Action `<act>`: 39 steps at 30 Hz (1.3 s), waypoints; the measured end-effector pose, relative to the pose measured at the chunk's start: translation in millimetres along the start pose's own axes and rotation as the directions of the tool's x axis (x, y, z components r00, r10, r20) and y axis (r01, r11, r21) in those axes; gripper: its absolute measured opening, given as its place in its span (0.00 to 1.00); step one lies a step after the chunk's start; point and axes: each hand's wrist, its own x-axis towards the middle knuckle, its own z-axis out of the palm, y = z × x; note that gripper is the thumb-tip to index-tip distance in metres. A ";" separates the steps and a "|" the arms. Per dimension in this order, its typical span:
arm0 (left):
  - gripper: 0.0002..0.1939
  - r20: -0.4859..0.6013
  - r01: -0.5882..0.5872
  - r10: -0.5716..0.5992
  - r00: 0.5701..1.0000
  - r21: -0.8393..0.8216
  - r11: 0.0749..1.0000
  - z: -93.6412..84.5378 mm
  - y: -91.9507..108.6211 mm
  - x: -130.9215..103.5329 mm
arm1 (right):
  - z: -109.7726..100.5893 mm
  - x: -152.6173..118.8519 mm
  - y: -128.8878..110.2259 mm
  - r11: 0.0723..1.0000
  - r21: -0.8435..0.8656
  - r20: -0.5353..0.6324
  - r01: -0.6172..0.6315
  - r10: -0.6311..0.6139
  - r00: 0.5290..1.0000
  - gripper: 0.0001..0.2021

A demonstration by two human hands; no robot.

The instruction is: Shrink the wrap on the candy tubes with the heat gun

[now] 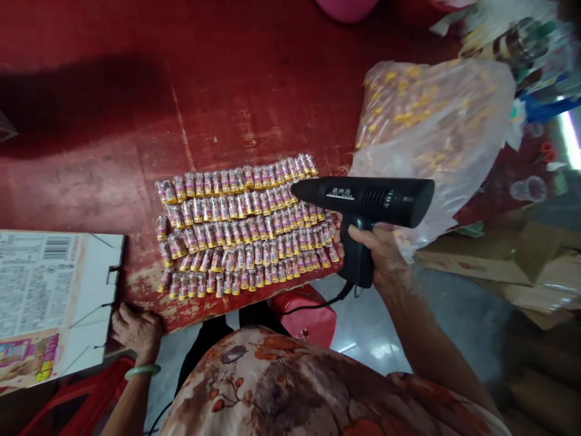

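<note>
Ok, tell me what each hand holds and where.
Right hand grips the heat gun by its handle. Left hand holds nothing; it rests at the table edge.

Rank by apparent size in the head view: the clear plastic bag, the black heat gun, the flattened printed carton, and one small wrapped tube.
1. clear plastic bag
2. flattened printed carton, cut off by the frame edge and nearer the camera, so unsure against the bag
3. black heat gun
4. small wrapped tube

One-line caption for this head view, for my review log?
Right hand aims a black plastic heat gun over rows of small wrapped tubes on a worn red table; left hand rests at the edge.
</note>
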 end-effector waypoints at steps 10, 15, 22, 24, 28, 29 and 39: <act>0.36 -0.006 -0.005 0.005 1.000 -0.027 1.000 2.4 0.9 -1.5 | 45.8 -2.1 -5.0 0.990 0.142 -0.032 -0.007 0.011 0.999 0.16; 0.35 0.020 -0.013 0.014 1.000 -0.021 1.000 -1.9 3.6 -5.1 | 91.6 -46.9 4.4 0.977 0.127 0.250 -0.171 0.136 0.959 0.18; 0.34 0.057 -0.042 0.044 0.997 -0.047 0.998 -1.9 0.2 -9.8 | 143.3 -64.8 3.4 0.992 0.116 0.066 -0.048 0.041 0.997 0.16; 0.33 0.057 -0.051 0.054 0.997 -0.056 0.997 -1.4 -1.1 -10.5 | 167.7 -80.8 8.5 0.995 0.051 0.196 -0.087 0.076 0.978 0.17; 0.33 0.066 -0.055 0.059 0.996 -0.070 0.996 -0.9 -3.0 -11.8 | 211.7 -103.9 18.7 0.995 -0.086 0.404 -0.043 0.074 0.912 0.21; 0.33 0.071 -0.054 0.060 0.996 -0.072 0.996 -0.9 -3.3 -11.8 | 217.1 -104.8 19.8 0.995 -0.094 0.411 -0.029 0.065 0.909 0.21; 0.33 0.012 -0.058 0.060 0.998 -0.146 0.988 5.4 -7.0 -8.4 | 95.5 -90.0 39.7 0.994 0.055 -0.234 0.090 -0.075 0.969 0.20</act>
